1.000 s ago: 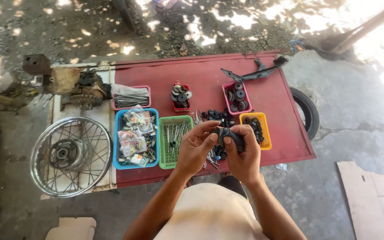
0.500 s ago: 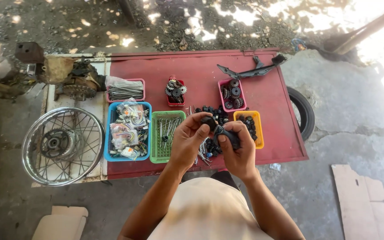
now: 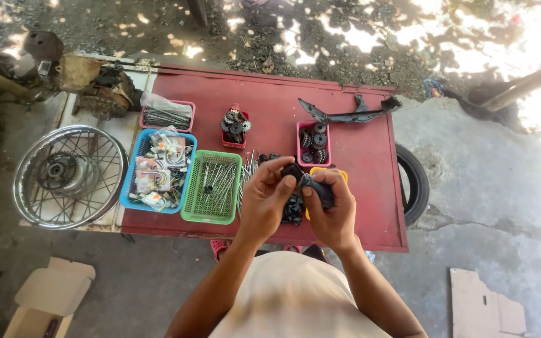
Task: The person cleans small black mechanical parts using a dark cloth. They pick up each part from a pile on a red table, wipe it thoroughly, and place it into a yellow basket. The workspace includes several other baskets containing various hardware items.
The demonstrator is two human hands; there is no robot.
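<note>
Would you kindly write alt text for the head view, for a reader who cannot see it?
Both hands, left and right, hold a small black part above a red table. On it sit blue, green and pink baskets of parts; a spoked wheel lies beside it.

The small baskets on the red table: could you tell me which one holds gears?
The pink basket near the black bracket; the blue basket holds packets, the green basket thin metal rods.

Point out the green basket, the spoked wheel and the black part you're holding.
green basket (image 3: pixel 190 216): head view, on its near left rim.
spoked wheel (image 3: pixel 32 154): head view, on the metal rim at upper left.
black part (image 3: pixel 320 191): head view, on the body showing between both hands.
</note>
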